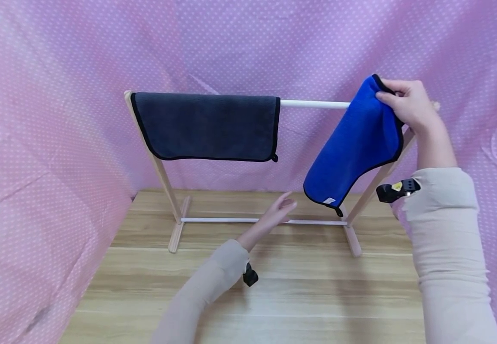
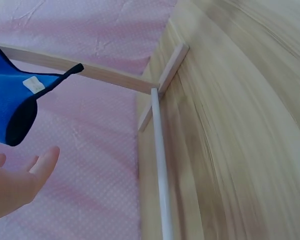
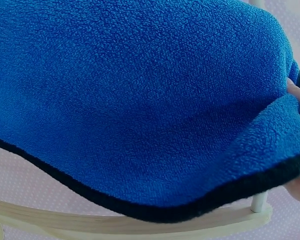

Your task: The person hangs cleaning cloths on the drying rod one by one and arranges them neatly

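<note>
A blue towel point(image 1: 351, 143) with black edging hangs slanted over the right part of the rack's white top bar point(image 1: 314, 103). My right hand point(image 1: 411, 102) pinches its upper right edge between thumb and fingers. In the right wrist view the blue cloth point(image 3: 140, 100) fills most of the picture and hides much of that hand. Below and left of the towel's lower corner, my left hand point(image 1: 276, 210) is held out with loose fingers, touching nothing. The left wrist view shows this hand point(image 2: 20, 185) just under the towel's tagged corner point(image 2: 34, 84), apart from it.
A dark grey towel point(image 1: 207, 126) hangs flat over the bar's left part. Wooden posts point(image 1: 166, 186) and feet point(image 1: 351, 239) carry the rack, with a white lower bar point(image 1: 218, 220) near the wooden table point(image 1: 300, 296). Pink dotted cloth point(image 1: 248, 43) surrounds it.
</note>
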### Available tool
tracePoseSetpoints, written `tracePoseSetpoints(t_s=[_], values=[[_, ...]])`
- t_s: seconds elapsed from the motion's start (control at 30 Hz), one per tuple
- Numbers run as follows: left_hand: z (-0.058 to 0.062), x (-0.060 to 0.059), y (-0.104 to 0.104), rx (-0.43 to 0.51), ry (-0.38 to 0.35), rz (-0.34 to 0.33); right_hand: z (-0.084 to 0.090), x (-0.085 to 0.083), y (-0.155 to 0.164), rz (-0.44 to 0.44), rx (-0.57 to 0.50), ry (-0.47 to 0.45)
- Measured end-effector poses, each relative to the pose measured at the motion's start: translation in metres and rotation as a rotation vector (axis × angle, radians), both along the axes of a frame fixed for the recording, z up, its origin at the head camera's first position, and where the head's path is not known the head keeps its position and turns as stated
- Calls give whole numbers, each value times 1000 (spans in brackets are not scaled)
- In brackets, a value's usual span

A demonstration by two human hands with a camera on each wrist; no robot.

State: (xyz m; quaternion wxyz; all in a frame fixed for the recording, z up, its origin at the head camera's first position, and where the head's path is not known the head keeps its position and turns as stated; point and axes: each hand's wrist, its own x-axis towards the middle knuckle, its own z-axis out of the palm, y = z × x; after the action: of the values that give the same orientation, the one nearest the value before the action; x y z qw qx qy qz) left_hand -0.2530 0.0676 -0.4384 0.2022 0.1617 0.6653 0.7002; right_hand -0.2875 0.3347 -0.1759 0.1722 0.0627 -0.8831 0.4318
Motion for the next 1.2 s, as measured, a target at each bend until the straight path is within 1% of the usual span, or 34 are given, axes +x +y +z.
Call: tracePoseSetpoints(t_s=[0.1,0.2,0.27,0.33,0.4,0.47,0.6,0.67,0.77,0.87,0.97,1.07,1.2], values=[[-12,-15,10,-24,-21,6,1,0,-1,-3,-2,-10],[-11,-25,17,-12,-45,-12,1,0,-2,6,-31,-10],[-9,-30,20,25,-94,-32,1,0,-3,16,-56,-2],[-7,-34,23,73,-167,-48,1,0,-3,24,-72,3],[-5,-36,25,95,-231,-71,0,0,-3,28,-79,4],[-3,-37,27,116,-276,-87,0,0,-4,31,-79,11],[-1,-39,29,166,-300,-105,-2,-1,-4,42,-80,22],[1,-40,30,216,-306,-107,-1,-1,-4,31,-68,20],[5,-39,31,301,-328,-110,0,-1,-1,-13,-23,-4],[11,-37,33,396,-373,-102,2,1,3,-52,16,-27],[18,-34,35,451,-398,-83,3,2,5,-54,10,-31],[26,-32,36,460,-382,-54,3,1,5,-25,-27,-15],[42,-29,32,383,-310,-15,2,1,3,62,-160,-11]])
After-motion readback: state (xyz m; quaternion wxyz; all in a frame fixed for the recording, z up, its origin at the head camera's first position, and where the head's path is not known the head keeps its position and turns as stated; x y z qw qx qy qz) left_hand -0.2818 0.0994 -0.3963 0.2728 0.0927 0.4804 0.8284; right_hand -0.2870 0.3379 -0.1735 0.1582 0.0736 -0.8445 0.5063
